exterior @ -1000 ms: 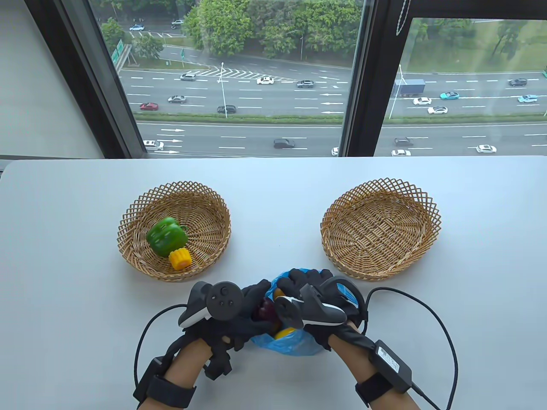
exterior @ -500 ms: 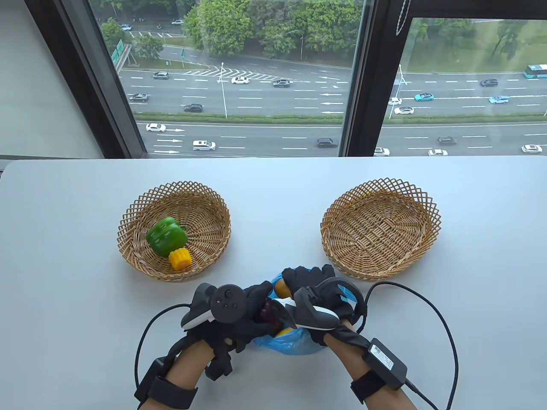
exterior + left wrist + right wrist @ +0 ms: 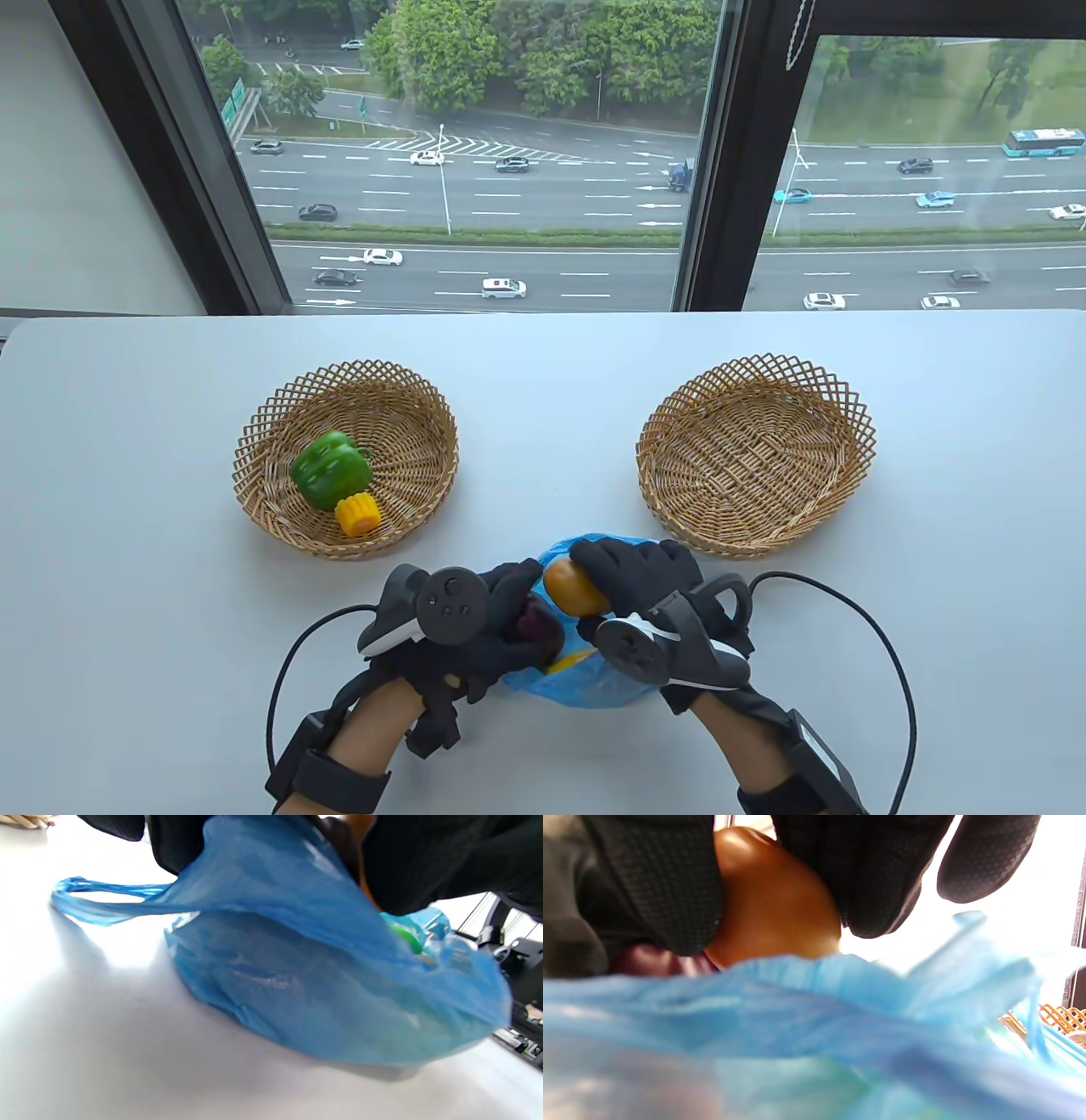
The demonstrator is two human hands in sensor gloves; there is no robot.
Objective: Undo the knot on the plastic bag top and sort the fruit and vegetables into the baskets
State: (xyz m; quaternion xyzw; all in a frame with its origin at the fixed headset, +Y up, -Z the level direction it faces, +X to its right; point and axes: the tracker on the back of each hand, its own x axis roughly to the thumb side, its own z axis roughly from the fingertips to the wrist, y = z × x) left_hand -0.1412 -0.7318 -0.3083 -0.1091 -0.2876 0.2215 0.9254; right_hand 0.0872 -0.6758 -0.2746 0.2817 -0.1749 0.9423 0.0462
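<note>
Two hands work the open blue bag (image 3: 585, 688): left hand (image 3: 501, 628) holds its rim, right hand (image 3: 636, 577) grips an orange-brown fruit (image 3: 573, 587), probably bound for the empty right basket (image 3: 755, 454).

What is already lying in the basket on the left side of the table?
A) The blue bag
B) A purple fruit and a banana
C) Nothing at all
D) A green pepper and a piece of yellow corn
D: the table view shows a green pepper and a piece of yellow corn lying side by side inside the left basket.
</note>
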